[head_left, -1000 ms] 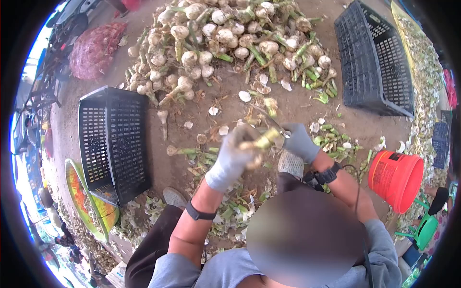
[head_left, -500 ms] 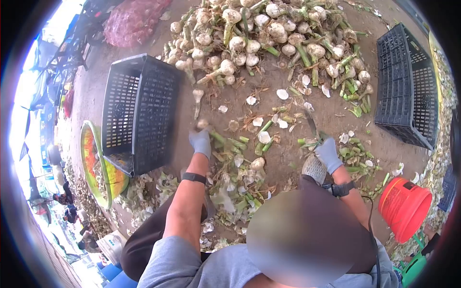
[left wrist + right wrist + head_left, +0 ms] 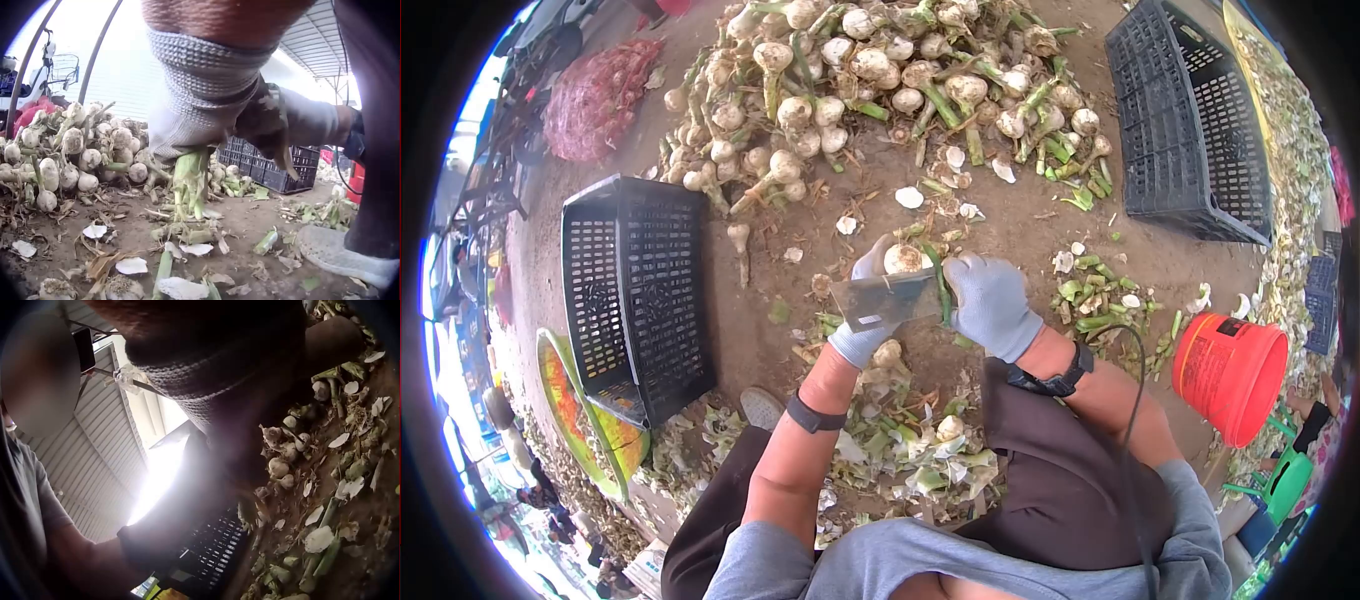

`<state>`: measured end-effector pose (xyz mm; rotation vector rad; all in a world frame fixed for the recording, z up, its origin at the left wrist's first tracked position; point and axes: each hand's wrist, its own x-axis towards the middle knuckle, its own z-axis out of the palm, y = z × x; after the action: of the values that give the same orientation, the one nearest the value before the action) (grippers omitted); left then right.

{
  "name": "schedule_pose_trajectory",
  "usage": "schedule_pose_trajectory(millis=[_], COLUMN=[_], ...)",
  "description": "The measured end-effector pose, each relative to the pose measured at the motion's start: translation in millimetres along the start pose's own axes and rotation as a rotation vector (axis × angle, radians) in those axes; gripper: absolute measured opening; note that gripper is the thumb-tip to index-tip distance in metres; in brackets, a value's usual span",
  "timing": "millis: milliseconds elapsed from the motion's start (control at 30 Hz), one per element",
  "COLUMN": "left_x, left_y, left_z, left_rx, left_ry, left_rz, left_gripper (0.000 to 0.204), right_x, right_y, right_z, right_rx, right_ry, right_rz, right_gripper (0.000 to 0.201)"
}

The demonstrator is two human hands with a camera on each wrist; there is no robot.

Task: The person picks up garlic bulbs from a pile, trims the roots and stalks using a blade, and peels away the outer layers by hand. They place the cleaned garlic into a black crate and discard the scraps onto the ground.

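Observation:
In the head view my gloved left hand (image 3: 860, 342) grips a white garlic bulb (image 3: 903, 259) in front of my body. My gloved right hand (image 3: 994, 306) holds a broad-bladed knife (image 3: 886, 302), its flat blade lying across the front of the bulb and partly hiding the left hand. A green strip (image 3: 940, 284) crosses the blade's base beside the right fingers. From the left wrist, a thick green stalk (image 3: 190, 177) points down below the left glove (image 3: 199, 119). The right wrist view is dark around the hand, and the blade's edge is hidden there.
A large heap of garlic (image 3: 880, 80) lies ahead on the dirt. Black crates stand at left (image 3: 662, 290) and right (image 3: 1165, 130). An orange bucket (image 3: 1210, 370) is at my right, a red mesh sack (image 3: 600, 105) far left. Cut stalks (image 3: 1100, 295) and peelings (image 3: 920, 440) litter the ground.
My left hand has come from beside the left crate to the middle and now holds a garlic bulb. The knife in my right hand has swung leftward across it. The head view has shifted.

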<state>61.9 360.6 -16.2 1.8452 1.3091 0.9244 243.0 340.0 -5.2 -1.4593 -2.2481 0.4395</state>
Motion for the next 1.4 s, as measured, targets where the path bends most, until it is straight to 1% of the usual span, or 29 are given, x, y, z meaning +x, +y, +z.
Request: schedule_pose_trajectory(millis=[100, 167, 200, 233, 267, 300, 333, 367, 400, 433, 500, 533, 600, 767, 833, 867, 900, 967, 1000, 1033, 1067, 1100, 1133, 1167, 1200, 1233, 1267, 1333, 1400], left_x=[3, 2, -8, -20, -13, -12, -19, -20, -15, -17, -14, -12, -6, -14, -15, -13, -12, -14, -21, -28, -31, -32, -38, -36, -24, -22, -12, 9, 15], left_y=[2, 11, -9, -48, -43, -37, -31, 1, 50, 66, 65, 60, 41, 30, 38, 48, 63, 88, 70, 55, 38, 15, -23, -70, -89, -145, -153, -143, -168], left_z=[0, 6, 15, 28, 28, 28, 24, 8, -9, -25, -23, -20, -16, -12, -4, -2, -2, -4, -4, -7, -3, -2, -12, -26, -50, -61, -101, -123, -129], left_rx=[-0.007, -0.356, -0.363, -0.056, 0.251, 0.247, 0.070, -0.105, -0.241, -0.233, -0.257, -0.269, 0.180, 0.109, -0.870, -1.126, -1.133, -1.346, -1.433, -1.443, -1.004, -0.555, -0.415, -0.395, -0.304, 0.602, 0.366, 0.574, 0.675], left_ry=[-0.129, -0.060, -0.064, -0.088, -0.109, -0.112, -0.082, -0.054, -0.061, -0.134, 0.039, 0.039, 0.164, 0.330, 0.389, 0.384, 0.385, 0.308, 0.080, -0.104, -0.076, -0.061, 0.047, 0.289, 0.561, 0.766, 0.597, 0.518, 0.463], left_rz=[-0.158, -0.255, -0.253, -0.063, 0.132, 0.145, -0.057, -0.269, -0.275, -0.243, -0.177, -0.162, 0.148, -0.090, -0.503, -0.490, -0.488, -0.527, -0.406, -0.473, -0.394, -0.318, -0.517, -0.645, -0.957, -0.936, -1.115, -1.191, -1.098], left_gripper=[0.064, 0.044, 0.044, 0.042, 0.040, 0.040, 0.036, 0.032, 0.026, 0.029, 0.033, 0.033, 0.038, 0.037, 0.037, 0.037, 0.037, 0.033, 0.034, 0.037, 0.041, 0.047, 0.061, 0.061, 0.067, 0.075, 0.081, 0.074, 0.070], right_x=[-4, -4, -5, -6, -5, -6, -9, -1, 3, -16, -15, -21, -20, -26, -16, -14, -21, -41, -60, -75, -95, -99, -84, -77, -77, -78, -76, -72, -56], right_y=[5, 16, 22, 25, 25, 28, 31, 51, 75, 80, 91, 86, 62, 34, 8, 12, 23, 73, 94, 117, 127, 117, 107, 108, 107, 105, 103, 104, 90], right_z=[8, 18, 23, 28, 33, 37, 40, 25, 7, 4, -9, -6, 1, -3, -25, -27, -17, 31, 50, 59, 68, 58, 45, 47, 49, 52, 55, 57, 45], right_rx=[-0.046, -0.021, 0.004, -0.007, -0.017, -0.022, -0.036, -0.036, -0.032, -0.017, 0.178, 0.163, 0.234, 0.599, 0.770, 0.694, 0.687, 0.682, 0.569, 0.309, 0.070, 0.367, 0.658, 0.683, 0.685, 0.682, 0.688, 0.659, 0.630], right_ry=[0.045, 0.066, 0.088, 0.093, 0.011, -0.071, -0.123, -0.318, -0.511, -0.527, -0.145, -0.132, -0.108, -0.005, 0.076, 0.152, 0.150, -0.094, 0.012, 0.035, 0.046, -0.001, -0.047, -0.059, -0.014, 0.035, 0.032, -0.026, -0.040], right_rz=[-0.026, -0.014, -0.005, -0.005, 0.034, 0.075, 0.113, 0.308, 0.505, 0.511, 0.703, 0.703, 0.430, 0.593, 0.466, 0.187, 0.185, 0.646, 0.610, 0.428, 0.259, 0.524, 0.766, 0.738, 0.748, 0.768, 0.763, 0.841, 0.817], right_gripper=[0.014, 0.012, 0.009, 0.009, 0.010, 0.011, 0.019, 0.024, 0.030, 0.030, 0.037, 0.037, 0.031, 0.024, 0.025, 0.024, 0.024, 0.024, 0.025, 0.026, 0.027, 0.027, 0.028, 0.028, 0.029, 0.030, 0.030, 0.031, 0.032])
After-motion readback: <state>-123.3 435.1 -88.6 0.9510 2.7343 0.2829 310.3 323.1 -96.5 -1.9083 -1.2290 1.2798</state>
